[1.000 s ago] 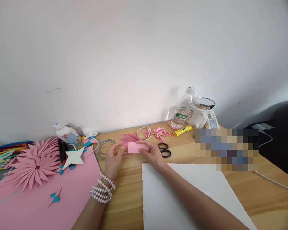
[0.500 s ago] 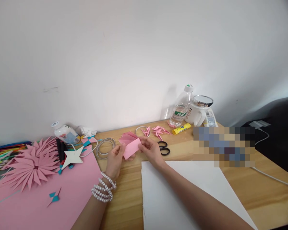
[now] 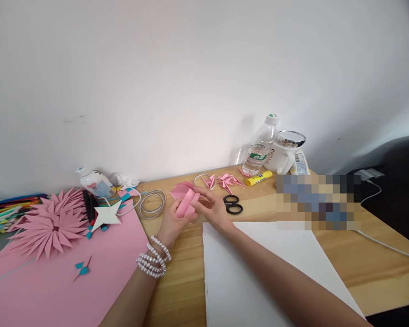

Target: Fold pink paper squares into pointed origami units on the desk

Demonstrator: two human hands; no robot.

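A small piece of folded pink paper point(image 3: 187, 203) is held up over the middle of the desk, between both hands. My left hand point(image 3: 173, 222), with strands of beads at the wrist, pinches its lower left side. From the right, my right hand point(image 3: 211, 210) grips the paper's other edge between thumb and fingers. Part of the paper is hidden behind the fingers. Just beyond the hands lie small folded pink paper shapes point(image 3: 228, 182). Black-handled scissors point(image 3: 233, 204) rest to the right of my right hand.
A white board point(image 3: 238, 268) lies in front, partly under my right forearm. Pink paper point(image 3: 112, 263) with folded paper flowers point(image 3: 54, 227) covers the left. A coiled cable point(image 3: 152, 204), glue stick point(image 3: 259, 178), water bottle point(image 3: 261, 147) and mug point(image 3: 281, 156) stand or lie toward the wall.
The pink paper's front flap has been curled or folded over, and the hands have drawn closer together on it. The whole view has shifted slightly.
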